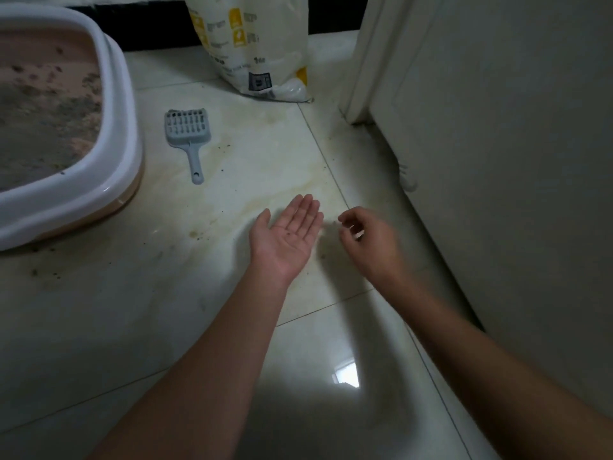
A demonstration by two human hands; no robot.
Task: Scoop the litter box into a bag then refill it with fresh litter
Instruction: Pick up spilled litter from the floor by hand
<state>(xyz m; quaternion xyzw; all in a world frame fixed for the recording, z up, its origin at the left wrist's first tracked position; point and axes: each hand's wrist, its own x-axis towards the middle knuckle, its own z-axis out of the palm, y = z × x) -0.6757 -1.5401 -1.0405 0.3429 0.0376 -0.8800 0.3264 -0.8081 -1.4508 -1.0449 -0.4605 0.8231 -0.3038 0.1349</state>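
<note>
From my head camera, my left hand (288,234) lay palm up over the tiled floor (232,161), fingers straight and close together, holding nothing but a few dark specks on the palm. My right hand (366,239) hovered just beside it, fingers loosely curled; it was blurred, and I could not tell whether the fingertips pinched anything.

Taking the grey scoop (188,138) as my landmark: it lay flat on the floor, handle toward me, untouched and well beyond both hands. The litter box (109,104) stood left of the scoop, its white rim cut off by the frame edge, with greyish litter patchy over a pinkish bottom. The litter bag (262,54) stood behind and right of the scoop, its top out of frame and its print too blurred to read. Dark crumbs dotted the floor near the box. A pale door (497,161) filled the far right.
</note>
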